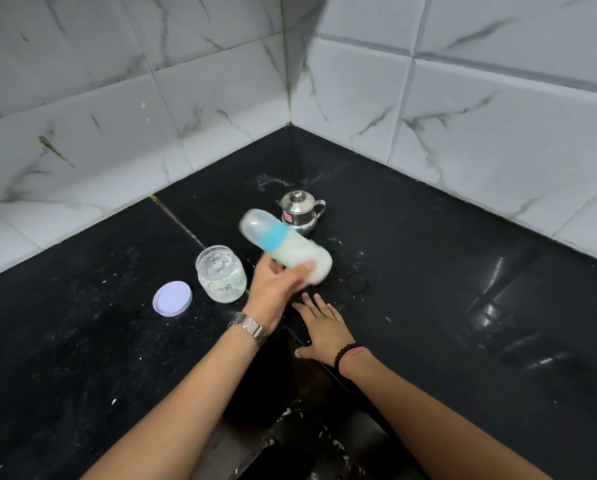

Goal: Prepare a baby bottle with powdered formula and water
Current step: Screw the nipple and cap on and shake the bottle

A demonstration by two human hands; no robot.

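The left hand (277, 283) curls its fingers around the base of the capped baby bottle (285, 250), which slants up-left just in front of the steel jug (300, 211), while the right hand (321, 327) lies spread flat nearer the person

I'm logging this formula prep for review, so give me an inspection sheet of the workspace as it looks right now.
Surface: black counter, speckled with white powder and wet marks.
Job's things: baby bottle, capped, tilted, milky inside, blurred; open jar of powder; its lid lying beside it; steel pot with lid on.
Clutter: nothing seen.
Grips: left hand holds the bottle's base; right hand rests flat on the counter.
Cables: nothing seen.
Surroundings: white marbled wall tiles, corner.
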